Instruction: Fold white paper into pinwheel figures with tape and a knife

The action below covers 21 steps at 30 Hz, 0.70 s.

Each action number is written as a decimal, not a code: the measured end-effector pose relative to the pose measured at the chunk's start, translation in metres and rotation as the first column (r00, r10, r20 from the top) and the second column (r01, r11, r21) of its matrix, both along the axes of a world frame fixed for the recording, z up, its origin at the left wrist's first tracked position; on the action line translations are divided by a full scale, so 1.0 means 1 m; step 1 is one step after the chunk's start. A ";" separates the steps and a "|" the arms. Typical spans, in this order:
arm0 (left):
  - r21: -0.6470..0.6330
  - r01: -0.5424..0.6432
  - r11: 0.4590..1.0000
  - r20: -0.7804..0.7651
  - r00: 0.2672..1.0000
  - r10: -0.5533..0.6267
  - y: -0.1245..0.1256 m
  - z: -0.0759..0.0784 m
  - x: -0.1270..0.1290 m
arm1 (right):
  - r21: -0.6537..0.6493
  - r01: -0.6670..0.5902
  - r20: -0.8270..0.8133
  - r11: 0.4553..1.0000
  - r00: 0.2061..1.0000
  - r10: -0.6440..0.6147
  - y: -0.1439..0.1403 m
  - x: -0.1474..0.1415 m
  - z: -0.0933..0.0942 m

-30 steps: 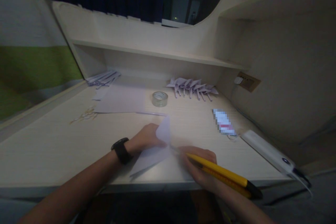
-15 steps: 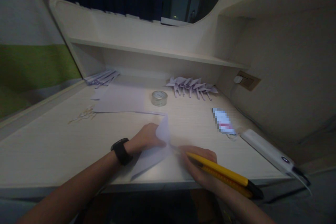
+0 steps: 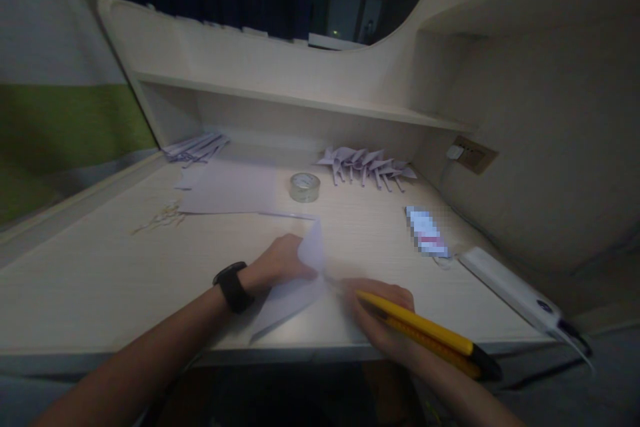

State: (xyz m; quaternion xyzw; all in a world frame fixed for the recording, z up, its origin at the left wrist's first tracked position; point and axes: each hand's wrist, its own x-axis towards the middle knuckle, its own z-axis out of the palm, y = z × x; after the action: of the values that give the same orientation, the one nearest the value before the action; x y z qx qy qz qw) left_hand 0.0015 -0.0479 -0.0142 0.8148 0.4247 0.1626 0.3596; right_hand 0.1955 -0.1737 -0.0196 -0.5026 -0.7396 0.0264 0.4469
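My left hand [image 3: 284,259], a dark watch at its wrist, is closed on a folded, curling piece of white paper [image 3: 290,307] near the desk's front edge. In my right hand [image 3: 383,310], the fingers are wrapped round a yellow utility knife [image 3: 425,330] with a black end. Its blade end points left, against or very near the paper's right edge; blur hides the exact contact. Behind the paper lies a thin rolled paper stick [image 3: 285,215]; I cannot tell whether it is joined to the paper.
A clear tape roll [image 3: 305,188] stands mid-desk. Several paper pinwheels [image 3: 367,163] lie at the back right, and rolled paper sticks [image 3: 197,148] at the back left. White sheets [image 3: 230,187] and cotton swabs [image 3: 163,215] lie left. A phone [image 3: 426,232] and white power strip [image 3: 510,287] are right.
The view has shifted very slightly. Both hands, the paper and the knife keep practically the same positions.
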 end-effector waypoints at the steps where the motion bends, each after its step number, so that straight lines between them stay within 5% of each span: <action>1: -0.009 0.000 1.000 0.000 1.000 0.000 0.000 0.000 0.000 | 0.011 0.001 -0.003 1.000 1.000 -0.001 0.000 0.000 -0.001; 21: -0.127 -0.033 0.991 0.051 0.998 0.040 0.001 -0.004 0.000 | 0.118 -0.042 0.037 0.992 0.999 0.038 0.000 0.002 -0.001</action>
State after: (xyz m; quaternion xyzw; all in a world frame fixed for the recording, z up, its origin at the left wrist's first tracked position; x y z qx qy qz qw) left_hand 0.0014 -0.0464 -0.0179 0.7779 0.4392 0.1634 0.4187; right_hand 0.1978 -0.1741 -0.0206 -0.4605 -0.7576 -0.0173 0.4623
